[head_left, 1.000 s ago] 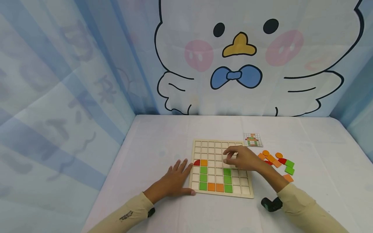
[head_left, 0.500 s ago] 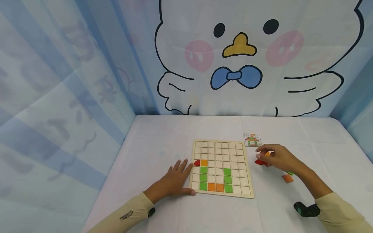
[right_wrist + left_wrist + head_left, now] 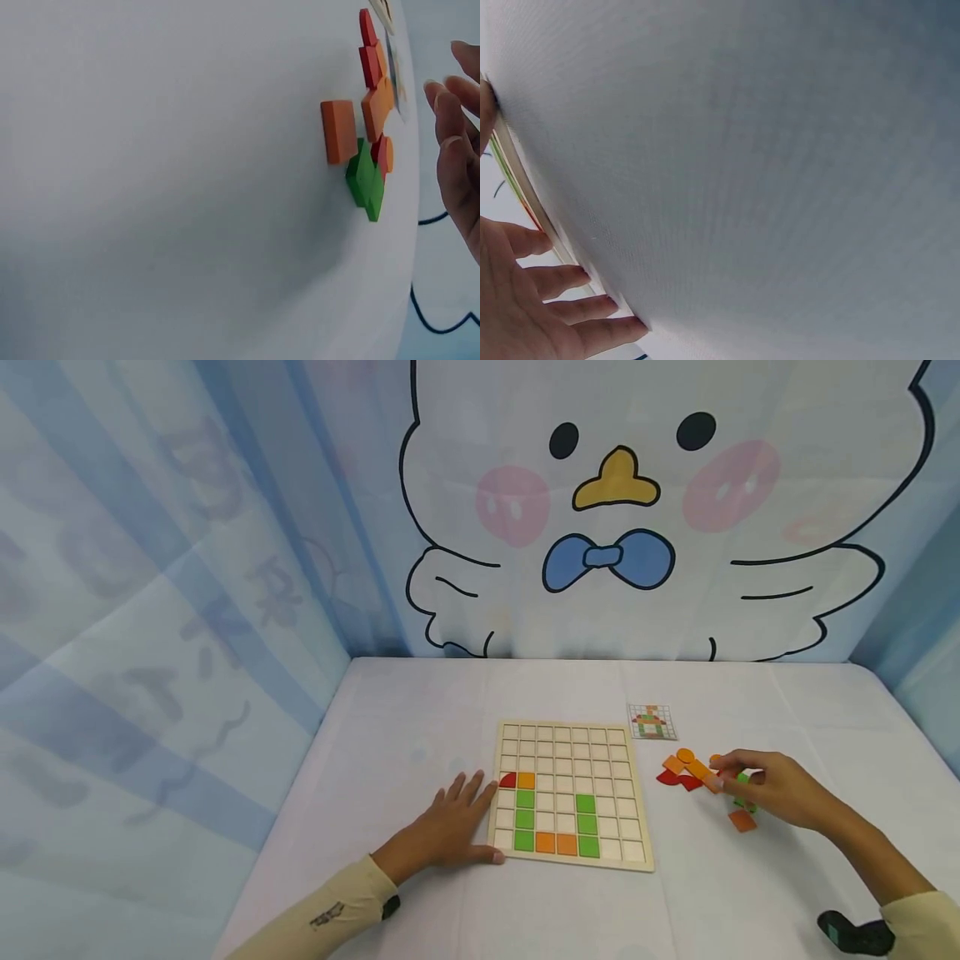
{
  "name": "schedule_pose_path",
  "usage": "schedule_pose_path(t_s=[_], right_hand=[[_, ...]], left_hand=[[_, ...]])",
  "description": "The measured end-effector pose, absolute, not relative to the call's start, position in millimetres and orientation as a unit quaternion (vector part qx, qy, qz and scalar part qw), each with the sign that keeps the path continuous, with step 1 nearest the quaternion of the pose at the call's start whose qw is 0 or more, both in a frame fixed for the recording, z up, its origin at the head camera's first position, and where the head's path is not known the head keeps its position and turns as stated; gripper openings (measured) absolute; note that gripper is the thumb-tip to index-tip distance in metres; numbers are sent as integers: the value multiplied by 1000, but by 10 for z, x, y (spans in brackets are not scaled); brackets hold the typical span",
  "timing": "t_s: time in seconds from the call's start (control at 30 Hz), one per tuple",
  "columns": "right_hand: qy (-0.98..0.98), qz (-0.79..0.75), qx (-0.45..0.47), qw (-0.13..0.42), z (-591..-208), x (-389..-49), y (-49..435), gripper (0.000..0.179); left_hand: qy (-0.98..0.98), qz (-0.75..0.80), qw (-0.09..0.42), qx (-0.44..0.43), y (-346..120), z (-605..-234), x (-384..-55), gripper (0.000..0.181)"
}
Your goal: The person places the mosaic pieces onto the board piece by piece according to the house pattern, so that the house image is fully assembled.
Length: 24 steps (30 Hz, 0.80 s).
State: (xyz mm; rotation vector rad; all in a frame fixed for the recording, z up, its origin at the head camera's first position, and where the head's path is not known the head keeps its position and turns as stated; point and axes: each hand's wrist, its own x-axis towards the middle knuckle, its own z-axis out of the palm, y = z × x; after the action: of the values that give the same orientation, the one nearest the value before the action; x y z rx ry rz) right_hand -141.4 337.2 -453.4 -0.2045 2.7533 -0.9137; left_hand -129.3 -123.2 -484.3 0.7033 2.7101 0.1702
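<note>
My left hand point(image 3: 450, 827) lies with its fingers spread at the left edge of a square wooden grid board point(image 3: 575, 862); the left wrist view shows its fingertips point(image 3: 630, 327) along that edge. Set in the grid are a red quarter-round piece point(image 3: 507, 780), several green squares point(image 3: 524, 819) and a few orange ones point(image 3: 546, 842). Over the loose pieces right of the board hovers my right hand point(image 3: 780, 789), thumb and fingers apart with nothing seen between them. Beneath it are green blocks point(image 3: 363, 176), partly hidden in the head view, and an orange block point(image 3: 340, 131).
A small pattern card point(image 3: 652, 722) lies past the board's upper right corner. Orange round pieces point(image 3: 685, 756) and red pieces point(image 3: 667, 777) sit between board and right hand. A cartoon-printed curtain point(image 3: 607, 618) hangs behind the table point(image 3: 420, 710).
My right hand has moved right, from above the board to over the loose pieces, uncovering the grid. The left hand has stayed in place.
</note>
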Motion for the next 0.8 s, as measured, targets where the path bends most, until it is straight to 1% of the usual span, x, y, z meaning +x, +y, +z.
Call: schedule_pose_path(t_s=[0.37, 0.53, 0.8], right_hand=[[945, -294, -51, 136, -4663, -1233, 3577, 38], [957, -257, -48, 129, -4735, -1189, 3572, 44], [963, -238, -38, 124, -4794, -1157, 3564, 40]], left_hand=[[955, 43, 166, 243, -1220, -4849, -1289, 107], [955, 43, 167, 242, -1216, -4840, -1288, 106], [954, 48, 168, 245, -1221, -4825, -1287, 106]])
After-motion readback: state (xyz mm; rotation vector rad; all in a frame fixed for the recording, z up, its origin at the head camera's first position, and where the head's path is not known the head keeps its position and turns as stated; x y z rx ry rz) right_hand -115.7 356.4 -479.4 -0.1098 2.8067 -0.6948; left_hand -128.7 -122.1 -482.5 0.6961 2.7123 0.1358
